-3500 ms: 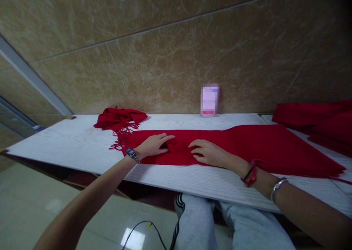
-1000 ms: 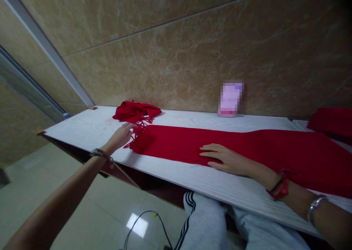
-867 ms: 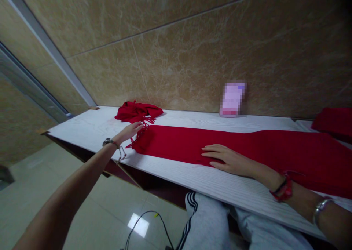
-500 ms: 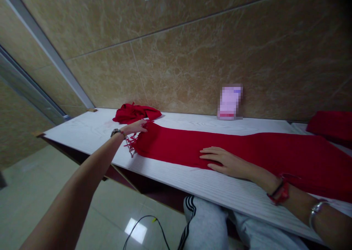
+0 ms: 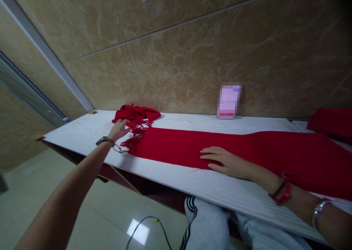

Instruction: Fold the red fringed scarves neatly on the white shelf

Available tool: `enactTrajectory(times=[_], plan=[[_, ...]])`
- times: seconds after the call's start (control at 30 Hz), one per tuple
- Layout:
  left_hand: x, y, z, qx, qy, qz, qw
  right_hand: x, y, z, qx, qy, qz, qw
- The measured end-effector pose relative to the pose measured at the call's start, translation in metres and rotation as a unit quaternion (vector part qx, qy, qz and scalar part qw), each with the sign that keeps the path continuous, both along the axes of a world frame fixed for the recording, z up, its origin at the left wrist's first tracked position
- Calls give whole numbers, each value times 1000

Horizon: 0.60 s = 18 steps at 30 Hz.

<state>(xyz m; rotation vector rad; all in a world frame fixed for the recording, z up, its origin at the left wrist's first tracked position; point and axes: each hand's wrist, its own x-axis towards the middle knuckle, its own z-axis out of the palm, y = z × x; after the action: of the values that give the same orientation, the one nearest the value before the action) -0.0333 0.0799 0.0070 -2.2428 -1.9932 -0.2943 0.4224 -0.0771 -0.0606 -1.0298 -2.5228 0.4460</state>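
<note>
A long red scarf (image 5: 247, 151) lies stretched along the white table (image 5: 90, 132), its fringe (image 5: 134, 138) at the left end. My left hand (image 5: 118, 129) reaches out to that fringed end, fingers curled at the tassels. Whether they pinch the fringe is not clear. My right hand (image 5: 225, 161) lies flat and open on the middle of the scarf, pressing it down. A crumpled red scarf (image 5: 134, 114) sits just behind my left hand, against the wall.
A small pink box (image 5: 228, 101) stands against the marble wall. More red cloth (image 5: 332, 123) is piled at the far right. The table's front edge runs above my grey-trousered legs (image 5: 209, 224). A cable (image 5: 148, 228) trails on the tiled floor.
My left hand slid left from the scarf's middle to its fringed end, drawing the cloth out flat. In the last half second it shifted slightly left. My right hand stayed flat on the scarf.
</note>
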Motion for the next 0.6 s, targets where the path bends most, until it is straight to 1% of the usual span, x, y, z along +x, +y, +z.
enactTrajectory(times=[0.07, 0.1, 0.13, 0.17, 0.2, 0.27, 0.3, 0.33, 0.4, 0.43, 0.47, 0.57, 0.6], plan=[[7, -8, -7, -66, 14, -105, 992, 0, 0, 0, 3, -4, 0, 1000], [9, -12, -10, -102, 31, -162, 981, 0, 0, 0, 4, -7, 0, 1000], [10, -15, -14, -124, 61, -197, 971, 0, 0, -1, 5, -9, 0, 1000], [9, -18, -16, -128, 98, -205, 965, 0, 0, -1, 6, -10, 0, 1000], [6, -20, -18, -115, 136, -184, 967, 0, 0, -1, 7, -10, -1, 1000], [-3, -23, -18, -57, 188, -90, 976, 0, 0, -1, 7, -10, -2, 1000], [-8, -23, -17, -31, 198, -49, 978, 0, 0, -1, 7, -11, -2, 1000], [-12, -24, -15, -9, 199, -22, 980, 0, 0, -1, 7, -12, -2, 1000], [-15, -23, -12, 17, 191, -4, 981, 0, 0, 0, 7, -12, 0, 1000], [-13, -23, -11, 21, 187, -8, 982, 0, 0, 0, 7, -10, 0, 1000], [-9, -22, -11, 14, 185, -32, 982, 0, 0, 0, 7, -8, 0, 1000], [2, -20, -13, -61, 185, -140, 971, 0, 0, -1, 5, -6, -1, 1000], [3, -20, -14, -81, 188, -155, 966, 0, 0, -1, 5, -7, -1, 1000]])
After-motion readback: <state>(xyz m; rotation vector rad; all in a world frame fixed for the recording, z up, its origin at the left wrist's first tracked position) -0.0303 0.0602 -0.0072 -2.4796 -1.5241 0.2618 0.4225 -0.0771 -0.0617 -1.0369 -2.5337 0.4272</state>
